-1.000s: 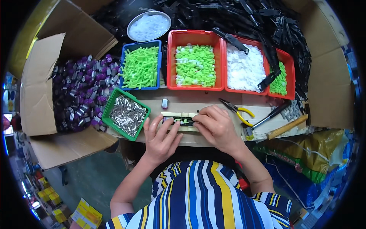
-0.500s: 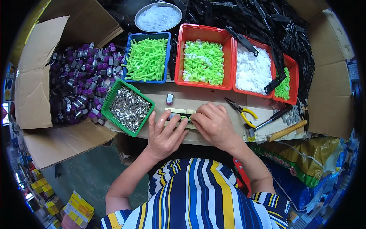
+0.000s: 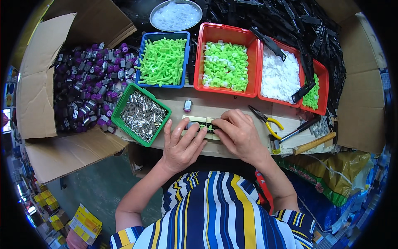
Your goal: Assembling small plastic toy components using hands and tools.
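A pale cream holder point(image 3: 202, 119) lies near the front edge of the bench, with a black part and small green pieces point(image 3: 206, 126) in it. My left hand point(image 3: 181, 146) rests on its left half, fingers spread and fingertips pressing on the parts. My right hand point(image 3: 241, 136) is closed in a pinch over the holder's right end; what lies between its fingertips is hidden. A small silver motor point(image 3: 188, 105) with a purple end stands just behind the holder.
Around the holder are a green tray point(image 3: 165, 108) of metal pins, a blue tray point(image 3: 185, 66) of green sticks and red bins point(image 3: 251, 62) of green and white pieces. Pliers point(image 3: 265, 121), a screwdriver point(image 3: 300, 128) and a wooden handle point(image 3: 315, 143) lie right. Purple-ended motors point(image 3: 93, 89) fill the left box.
The view has shifted slightly. My right fingers have changed position a little at the holder's right end, showing more of the green pieces. My left hand stays on the holder.
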`<state>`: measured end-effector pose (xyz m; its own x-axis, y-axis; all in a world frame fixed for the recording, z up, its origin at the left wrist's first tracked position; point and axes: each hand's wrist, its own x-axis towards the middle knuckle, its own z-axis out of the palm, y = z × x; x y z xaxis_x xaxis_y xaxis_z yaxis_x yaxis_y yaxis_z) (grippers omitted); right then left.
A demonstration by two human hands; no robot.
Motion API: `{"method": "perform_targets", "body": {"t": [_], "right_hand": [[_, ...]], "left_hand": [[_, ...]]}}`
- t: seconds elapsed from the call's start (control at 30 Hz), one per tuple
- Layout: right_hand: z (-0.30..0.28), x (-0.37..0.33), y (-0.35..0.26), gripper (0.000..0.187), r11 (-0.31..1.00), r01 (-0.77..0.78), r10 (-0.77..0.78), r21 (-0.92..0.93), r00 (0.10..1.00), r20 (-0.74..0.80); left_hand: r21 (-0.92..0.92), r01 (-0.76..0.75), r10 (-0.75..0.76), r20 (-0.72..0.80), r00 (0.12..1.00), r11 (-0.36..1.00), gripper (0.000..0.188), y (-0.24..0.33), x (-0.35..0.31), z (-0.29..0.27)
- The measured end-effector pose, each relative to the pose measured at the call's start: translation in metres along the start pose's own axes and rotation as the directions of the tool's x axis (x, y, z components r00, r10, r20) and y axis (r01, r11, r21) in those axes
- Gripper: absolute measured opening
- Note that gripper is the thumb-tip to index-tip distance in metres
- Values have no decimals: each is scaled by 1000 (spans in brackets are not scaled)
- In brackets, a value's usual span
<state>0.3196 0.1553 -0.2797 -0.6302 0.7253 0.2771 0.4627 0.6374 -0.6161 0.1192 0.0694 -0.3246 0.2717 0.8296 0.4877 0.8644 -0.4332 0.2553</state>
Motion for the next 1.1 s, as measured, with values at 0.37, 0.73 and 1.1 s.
{"method": "perform_targets", "body": {"t": [0.37,0.73,1.1], "right_hand": [[4,-1,-5,35,999,-35,35,14,998,-53],[13,1,-9,30,993,36,-35,-113,999,9],[13,3,-4,32,993,80,-77,-89,996,42]], "left_hand": [[-54,40,-41,-19,999,998,44,3,-2,-6],[49,19,-16,-46,999,999,36,3,-6,-2],[13,4,-4,-20,1000,1000,34,1,-2,-6]]}}
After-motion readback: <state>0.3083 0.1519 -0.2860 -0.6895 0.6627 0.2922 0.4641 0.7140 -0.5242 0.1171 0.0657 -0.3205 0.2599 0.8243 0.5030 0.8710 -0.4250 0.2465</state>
